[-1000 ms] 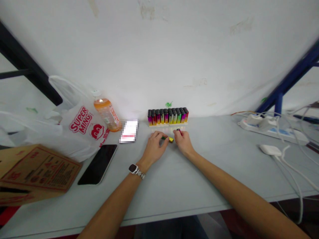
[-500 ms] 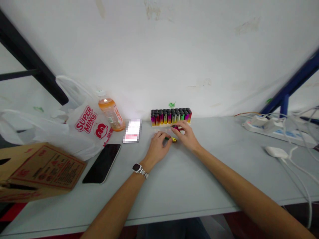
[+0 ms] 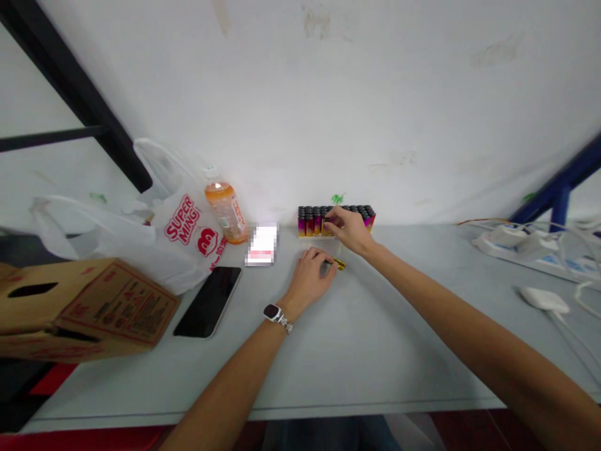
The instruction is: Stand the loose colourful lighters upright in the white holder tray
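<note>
Right hand (image 3: 348,230) at the far edge of the pale grey bench (image 3: 375,338), fingers pinched on a magenta lighter at the front row of the rack of multicoloured plastic lighters with black caps (image 3: 335,220). Left hand (image 3: 313,275) rests curled on the bench just in front of the rack, fingers closed over a small yellow-green lighter (image 3: 339,265) lying flat. Black smartphone (image 3: 209,301) lies well left.

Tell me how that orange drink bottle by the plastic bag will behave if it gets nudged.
The orange drink bottle stands upright, tall and narrow, so it would probably tip rather than slide. It looks nearly full of liquid, so likely rather heavy for its size. It stands against the white plastic bag, which is soft and would hardly prop it; once down, its round body could roll on the table.
</note>
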The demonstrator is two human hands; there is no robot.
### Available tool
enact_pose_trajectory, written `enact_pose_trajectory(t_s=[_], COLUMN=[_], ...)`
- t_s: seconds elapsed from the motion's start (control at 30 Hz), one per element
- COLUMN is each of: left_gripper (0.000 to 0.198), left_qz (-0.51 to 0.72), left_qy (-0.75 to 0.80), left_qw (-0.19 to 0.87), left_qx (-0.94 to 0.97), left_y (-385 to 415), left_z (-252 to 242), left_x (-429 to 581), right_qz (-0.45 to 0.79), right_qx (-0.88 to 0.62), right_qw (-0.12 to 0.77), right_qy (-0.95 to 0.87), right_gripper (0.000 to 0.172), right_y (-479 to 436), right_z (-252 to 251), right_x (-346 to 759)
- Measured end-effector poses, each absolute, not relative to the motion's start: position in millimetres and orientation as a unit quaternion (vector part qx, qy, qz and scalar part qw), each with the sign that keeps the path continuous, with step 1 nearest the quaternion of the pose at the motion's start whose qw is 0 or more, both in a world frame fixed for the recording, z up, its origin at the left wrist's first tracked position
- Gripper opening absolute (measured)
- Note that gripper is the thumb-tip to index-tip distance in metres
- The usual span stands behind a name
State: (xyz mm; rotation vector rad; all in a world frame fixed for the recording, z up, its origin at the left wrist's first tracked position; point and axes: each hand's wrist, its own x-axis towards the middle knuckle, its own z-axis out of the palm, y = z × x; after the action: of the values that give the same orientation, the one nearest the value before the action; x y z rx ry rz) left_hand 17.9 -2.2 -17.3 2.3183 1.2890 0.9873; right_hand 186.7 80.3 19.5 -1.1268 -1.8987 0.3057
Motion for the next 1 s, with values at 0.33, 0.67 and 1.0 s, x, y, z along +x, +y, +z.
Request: enact_pose_trajectory(t_s=[0.33, 0.67, 1.0], left_gripper=[0.012, 0.022, 0.023], left_qz=[0.343, 0.364, 0.438], left_qy=[0.452, 0.448, 0.501], left_qw=[0.155, 0.157, 0.168], left_qx=[0.808, 0.801, 0.727], left_y=[-2, 6, 15], left_z=[-18, -20, -18], left_x=[18, 13, 4], right_qz=[0.034, -0.045, 0.069], right_qx=[-0.504, -0.582, -0.615], right_qw=[0.364, 0.251, 0.149], right_qy=[-0.783, -0.772, -0.771], right_gripper=[0.02, 0.049, 0.017], right_y=[83, 31, 11], right_z=[20, 25, 6], right_x=[181, 171, 180])
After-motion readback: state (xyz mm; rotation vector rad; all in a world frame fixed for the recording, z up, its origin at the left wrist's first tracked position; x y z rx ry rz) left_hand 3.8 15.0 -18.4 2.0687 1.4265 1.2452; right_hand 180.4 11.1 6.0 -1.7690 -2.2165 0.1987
